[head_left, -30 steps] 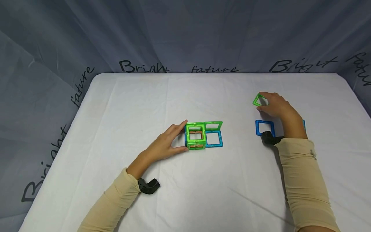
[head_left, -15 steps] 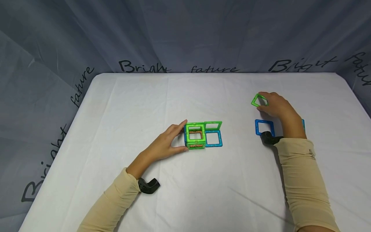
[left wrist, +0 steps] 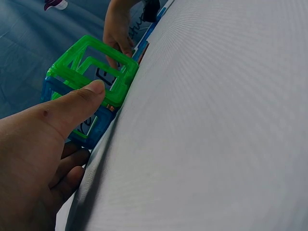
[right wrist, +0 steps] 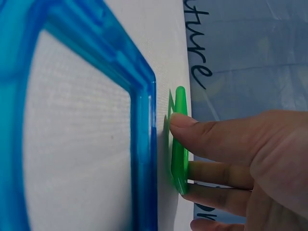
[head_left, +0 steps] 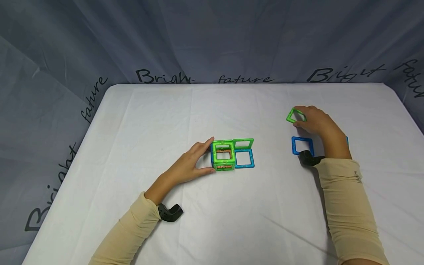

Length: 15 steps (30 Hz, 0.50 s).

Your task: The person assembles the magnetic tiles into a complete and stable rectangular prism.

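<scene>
My left hand (head_left: 185, 167) holds a small cube of magnetic tiles (head_left: 223, 142), thumb and forefinger on opposite sides. In the left wrist view the thumb presses a green face of the cube (left wrist: 113, 98). A blue square tile (head_left: 245, 166) lies against the cube's right side, and a green tile (head_left: 243, 140) stands tilted behind it. Over at the right, my right hand (head_left: 316, 120) pinches a green square magnetic tile (head_left: 290, 115) by its edge. The right wrist view shows that tile (right wrist: 179, 159) nearly edge-on between thumb and fingers, close to the tabletop.
A blue square tile (head_left: 293, 146) lies on the white tabletop (head_left: 205, 213) below my right hand. Another blue tile (head_left: 347, 140) is mostly hidden behind the right wrist. Grey cloth (head_left: 212, 40) with handwriting hangs behind the table's far edge.
The green tile in my right hand has turned and shifted slightly left. My left hand and the cube stay in place.
</scene>
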### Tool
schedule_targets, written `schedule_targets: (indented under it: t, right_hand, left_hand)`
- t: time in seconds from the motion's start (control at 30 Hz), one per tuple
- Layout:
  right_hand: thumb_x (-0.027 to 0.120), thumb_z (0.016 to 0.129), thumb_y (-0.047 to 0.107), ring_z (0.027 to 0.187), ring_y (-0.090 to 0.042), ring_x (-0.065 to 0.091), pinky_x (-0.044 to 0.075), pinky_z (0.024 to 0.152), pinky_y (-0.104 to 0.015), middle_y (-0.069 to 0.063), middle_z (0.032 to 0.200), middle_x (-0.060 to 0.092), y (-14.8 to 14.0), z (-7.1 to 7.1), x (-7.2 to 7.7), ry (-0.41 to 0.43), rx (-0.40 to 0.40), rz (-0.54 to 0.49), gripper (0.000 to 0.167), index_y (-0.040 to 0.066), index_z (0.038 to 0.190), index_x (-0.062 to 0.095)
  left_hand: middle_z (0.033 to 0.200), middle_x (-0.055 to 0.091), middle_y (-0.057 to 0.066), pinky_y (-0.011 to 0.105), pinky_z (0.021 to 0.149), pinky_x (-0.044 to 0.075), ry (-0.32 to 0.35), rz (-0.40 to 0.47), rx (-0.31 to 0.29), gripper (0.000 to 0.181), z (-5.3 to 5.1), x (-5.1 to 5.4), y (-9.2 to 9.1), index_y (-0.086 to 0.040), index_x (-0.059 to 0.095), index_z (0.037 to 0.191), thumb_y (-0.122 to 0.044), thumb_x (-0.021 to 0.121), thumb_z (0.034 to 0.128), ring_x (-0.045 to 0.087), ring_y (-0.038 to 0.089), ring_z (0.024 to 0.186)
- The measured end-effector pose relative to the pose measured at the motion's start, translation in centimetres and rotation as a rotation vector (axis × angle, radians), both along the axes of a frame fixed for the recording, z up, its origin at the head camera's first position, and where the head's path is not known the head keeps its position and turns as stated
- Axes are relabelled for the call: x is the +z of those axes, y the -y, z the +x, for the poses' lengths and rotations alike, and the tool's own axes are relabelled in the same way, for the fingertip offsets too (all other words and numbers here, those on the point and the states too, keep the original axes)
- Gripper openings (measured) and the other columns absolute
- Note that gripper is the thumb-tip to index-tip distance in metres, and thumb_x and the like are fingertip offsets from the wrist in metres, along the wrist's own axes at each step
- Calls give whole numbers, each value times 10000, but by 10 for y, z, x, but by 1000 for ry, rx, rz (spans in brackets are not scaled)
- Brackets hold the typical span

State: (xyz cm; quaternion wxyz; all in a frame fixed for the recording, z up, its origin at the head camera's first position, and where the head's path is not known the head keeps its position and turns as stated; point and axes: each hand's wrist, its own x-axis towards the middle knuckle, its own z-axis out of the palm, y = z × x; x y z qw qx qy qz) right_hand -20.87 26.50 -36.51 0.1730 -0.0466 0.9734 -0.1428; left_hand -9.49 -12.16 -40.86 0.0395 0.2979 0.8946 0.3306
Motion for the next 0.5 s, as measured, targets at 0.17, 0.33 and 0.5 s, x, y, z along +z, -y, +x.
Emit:
schedule_targets:
  t: [0.17,0.33,0.5]
  right_hand:
    - [572,882,174,1095,-516,371,319,882,-666,-376,1257,343,1,2,3,5,29,-3,594,-3,1378,295]
    - [570,881,166,1136,-522,345,305,897,-668,-371,1282,327,2,4,7,1,50,-16,588,-3,1374,297]
    - [562,887,159,1161,-523,324,289,912,-671,-365,1302,313,6,6,12,4,60,-28,575,1,1375,301]
  left_hand:
    - [1229,467,76,377,987,397,6,-7,1,883,0,0,0,-172,202,1465,-334,724,772,494,179,1158]
    - [1228,467,77,380,983,400,4,-8,0,882,0,0,0,-174,196,1466,-333,721,776,496,181,1157]
    - [1227,469,81,379,986,399,0,-1,-1,881,0,0,0,-168,199,1466,-322,724,775,496,183,1161]
